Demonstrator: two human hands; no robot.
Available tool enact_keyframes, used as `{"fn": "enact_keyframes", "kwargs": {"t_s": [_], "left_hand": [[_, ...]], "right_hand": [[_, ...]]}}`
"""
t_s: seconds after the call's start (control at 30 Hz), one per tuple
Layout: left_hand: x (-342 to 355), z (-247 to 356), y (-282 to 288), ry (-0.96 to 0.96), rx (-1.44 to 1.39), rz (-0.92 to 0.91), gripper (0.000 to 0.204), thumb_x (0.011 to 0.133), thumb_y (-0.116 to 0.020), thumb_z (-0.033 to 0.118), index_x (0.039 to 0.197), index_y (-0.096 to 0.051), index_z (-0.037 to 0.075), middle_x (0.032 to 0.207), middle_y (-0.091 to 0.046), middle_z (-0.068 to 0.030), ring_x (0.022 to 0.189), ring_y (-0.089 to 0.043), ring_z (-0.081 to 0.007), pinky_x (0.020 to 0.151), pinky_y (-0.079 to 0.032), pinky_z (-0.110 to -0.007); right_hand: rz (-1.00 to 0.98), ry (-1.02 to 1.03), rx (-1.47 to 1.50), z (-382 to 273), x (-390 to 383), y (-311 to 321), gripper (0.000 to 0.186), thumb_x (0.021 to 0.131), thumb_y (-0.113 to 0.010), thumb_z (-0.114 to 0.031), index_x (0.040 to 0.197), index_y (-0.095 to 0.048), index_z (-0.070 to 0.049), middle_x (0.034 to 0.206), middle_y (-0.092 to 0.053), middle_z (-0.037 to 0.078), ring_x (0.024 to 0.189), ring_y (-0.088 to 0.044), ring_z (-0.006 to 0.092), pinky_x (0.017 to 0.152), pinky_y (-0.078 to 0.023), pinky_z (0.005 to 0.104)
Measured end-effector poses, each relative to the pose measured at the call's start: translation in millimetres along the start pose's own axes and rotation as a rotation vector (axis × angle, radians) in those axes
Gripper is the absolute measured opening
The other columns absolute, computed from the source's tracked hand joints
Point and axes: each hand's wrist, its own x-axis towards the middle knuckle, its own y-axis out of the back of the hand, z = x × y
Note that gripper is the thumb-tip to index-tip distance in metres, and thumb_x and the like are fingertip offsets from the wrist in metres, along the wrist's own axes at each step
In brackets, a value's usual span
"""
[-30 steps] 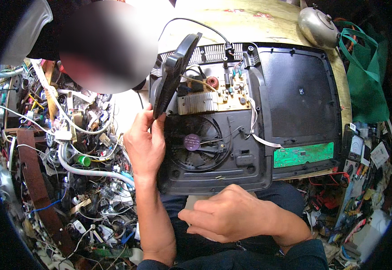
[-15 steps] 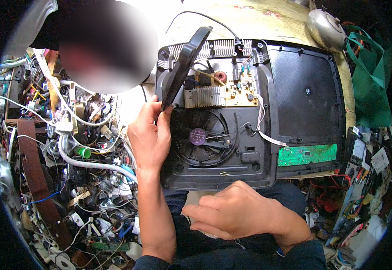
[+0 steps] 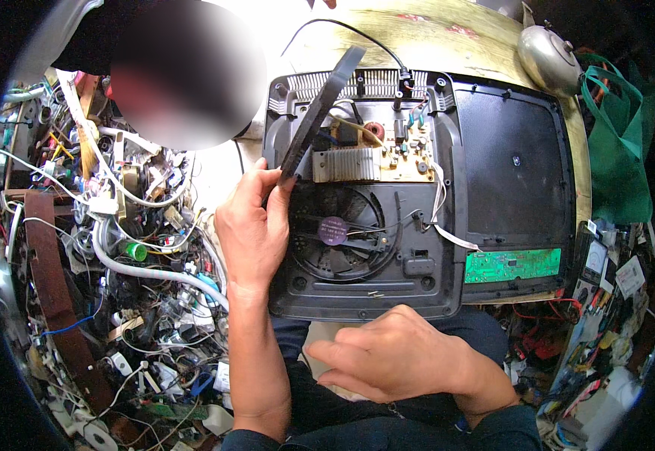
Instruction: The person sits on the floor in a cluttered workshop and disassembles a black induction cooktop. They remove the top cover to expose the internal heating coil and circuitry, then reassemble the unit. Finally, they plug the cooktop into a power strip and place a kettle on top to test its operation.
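My left hand (image 3: 256, 218) pinches the lower end of a thin, flat black part (image 3: 320, 113), tilted up and seen nearly edge-on. This part stands over the left side of an opened induction cooker base (image 3: 365, 304). Inside the base are a power circuit board (image 3: 418, 150) with a finned heat sink (image 3: 346, 165), and a round fan (image 3: 333, 231). Several small screws (image 3: 375, 295) lie near its front edge. In front of the base, above my lap, my right hand (image 3: 395, 353) is closed with curled fingers. Whatever it may hold is hidden.
The cooker's black cover (image 3: 514, 158) lies to the right, with a green circuit board (image 3: 514, 266) on it and wires (image 3: 440, 199) joining both halves. A metal pot (image 3: 547, 60) and green bag (image 3: 619, 143) are beyond. Cluttered parts and a hose (image 3: 155, 276) fill the left.
The flat black part has turned in my left hand and now shows more of its narrow edge. My right hand stays closed in nearly the same place.
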Motion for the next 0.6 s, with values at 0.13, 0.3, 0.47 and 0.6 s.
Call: {"fn": "enact_keyframes", "kwargs": {"t_s": [0.13, 0.3, 0.47, 0.6], "left_hand": [[0, 0, -2, -0.003, -0.031, 0.008, 0.012, 0.090, -0.074, 0.007, 0.100, -0.070, 0.000, 0.094, -0.073, -0.0242, 0.083, -0.075, -0.0378, 0.076, -0.057, -0.044], [2, 2, 0, -0.044, -0.067, 0.012, 0.012, 0.090, -0.073, 0.005, 0.100, -0.070, 0.000, 0.088, -0.074, -0.0207, 0.079, -0.074, -0.0357, 0.075, -0.057, -0.043], [0, -2, -2, -0.037, -0.055, 0.046, 0.013, 0.088, -0.073, 0.006, 0.099, -0.069, 0.000, 0.087, -0.073, -0.0199, 0.078, -0.074, -0.0360, 0.074, -0.057, -0.043], [1, 2, -1, -0.032, -0.054, 0.059, 0.013, 0.087, -0.074, 0.006, 0.098, -0.068, 0.000, 0.088, -0.073, -0.0205, 0.082, -0.074, -0.0372, 0.075, -0.057, -0.044]], "right_hand": [[0.052, -0.041, -0.046, 2, -2, -1, 0.033, 0.091, -0.074, -0.035, 0.112, -0.067, -0.011, 0.070, -0.054, 0.003, 0.059, -0.066, 0.0222, 0.048, -0.050, 0.0365], [0.430, -0.101, -0.356, 23, -5, 25, 0.026, 0.085, -0.078, -0.019, 0.104, -0.069, -0.003, 0.097, -0.072, 0.011, 0.083, -0.070, 0.0294, 0.069, -0.057, 0.0379], [0.440, -0.294, -0.708, 49, 2, 49, 0.024, 0.088, -0.074, -0.020, 0.103, -0.066, -0.002, 0.125, -0.066, 0.015, 0.123, -0.057, 0.0367, 0.101, -0.046, 0.0483], [0.390, -0.331, -0.696, 69, 10, 49, 0.030, 0.092, -0.071, -0.028, 0.102, -0.065, -0.001, 0.128, -0.066, 0.016, 0.128, -0.054, 0.0375, 0.104, -0.043, 0.0483]]}}
